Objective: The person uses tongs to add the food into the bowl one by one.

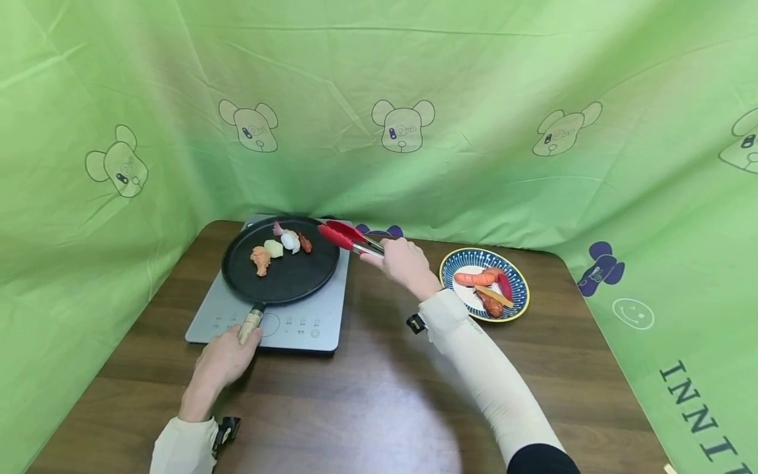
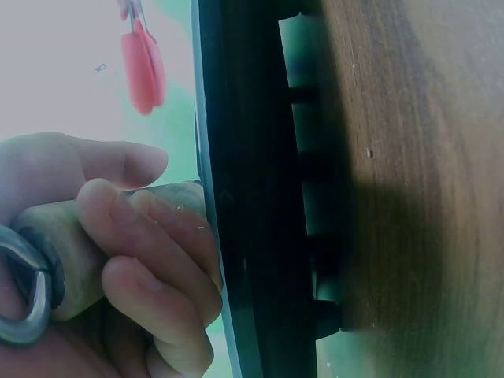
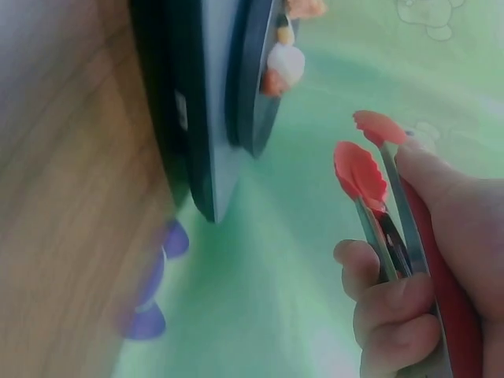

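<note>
My left hand (image 1: 227,355) grips the pale wooden handle (image 1: 251,324) of a round black frying pan (image 1: 302,276), which sits on a grey induction cooktop (image 1: 322,329). In the left wrist view the fingers (image 2: 150,236) curl round that handle. On the pan lie a fried chicken piece (image 1: 260,260), a pale yellow chunk (image 1: 274,248), a white piece with a pink tail (image 1: 290,241) and a small reddish-brown piece (image 1: 304,243). My right hand (image 1: 408,263) holds metal tongs with red tips (image 1: 340,234) over the pan's right edge. The right wrist view shows the tips (image 3: 361,173) apart with nothing between them.
To the right stands a blue-patterned plate (image 1: 449,273) bearing a sausage-like piece (image 1: 469,279), a brown drumstick-like piece (image 1: 490,304), a tan strip (image 1: 494,295) and a red piece (image 1: 505,286). A green printed curtain (image 1: 331,158) hangs round the wooden table (image 1: 331,408).
</note>
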`<state>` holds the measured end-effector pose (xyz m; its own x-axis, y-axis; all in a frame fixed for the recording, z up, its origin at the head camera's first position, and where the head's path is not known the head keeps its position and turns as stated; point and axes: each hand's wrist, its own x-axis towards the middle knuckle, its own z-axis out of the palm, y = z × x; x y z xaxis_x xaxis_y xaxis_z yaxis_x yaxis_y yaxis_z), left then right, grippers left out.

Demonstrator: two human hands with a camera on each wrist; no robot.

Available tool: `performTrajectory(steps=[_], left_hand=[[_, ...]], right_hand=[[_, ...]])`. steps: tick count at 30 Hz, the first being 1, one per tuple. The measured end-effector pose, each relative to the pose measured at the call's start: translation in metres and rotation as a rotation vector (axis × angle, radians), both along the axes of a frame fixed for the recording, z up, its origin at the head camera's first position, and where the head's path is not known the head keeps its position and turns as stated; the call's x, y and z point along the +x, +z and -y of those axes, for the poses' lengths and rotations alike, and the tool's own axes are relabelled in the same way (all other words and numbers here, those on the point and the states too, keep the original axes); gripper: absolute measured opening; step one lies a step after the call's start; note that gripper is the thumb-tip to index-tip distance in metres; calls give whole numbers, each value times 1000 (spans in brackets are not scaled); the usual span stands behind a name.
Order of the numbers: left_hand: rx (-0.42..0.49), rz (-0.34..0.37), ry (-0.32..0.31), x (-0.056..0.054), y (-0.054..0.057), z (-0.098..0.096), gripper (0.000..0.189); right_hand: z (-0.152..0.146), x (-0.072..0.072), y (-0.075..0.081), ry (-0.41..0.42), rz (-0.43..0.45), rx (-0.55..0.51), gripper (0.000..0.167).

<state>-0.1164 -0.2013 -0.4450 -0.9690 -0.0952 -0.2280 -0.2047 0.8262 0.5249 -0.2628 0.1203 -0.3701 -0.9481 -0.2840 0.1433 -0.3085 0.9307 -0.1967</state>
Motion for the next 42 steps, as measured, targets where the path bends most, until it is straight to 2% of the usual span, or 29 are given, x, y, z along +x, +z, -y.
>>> performTrajectory(steps=[9,14,23,31,37,42], left_hand=[[-14,0,-4,0,0,1,62],[-12,4,-6,-1,0,0,64],[-11,5,-1,-1,0,0,61],[-12,3,-6,-1,0,0,64],[-18,-3,-3,-1,-1,1,64],[-22,-8,-5,-2,-2,1,66]], right_hand=[[-40,14,2,38,-93,45,50],[-60,19,4,28,-113,45,50],[-100,32,10,-59,-45,86,54],[-138,44,10,-56,-30,67,55],[-163,52,14,-159,69,73,66],[-188,61,11,-176,48,86,70]])
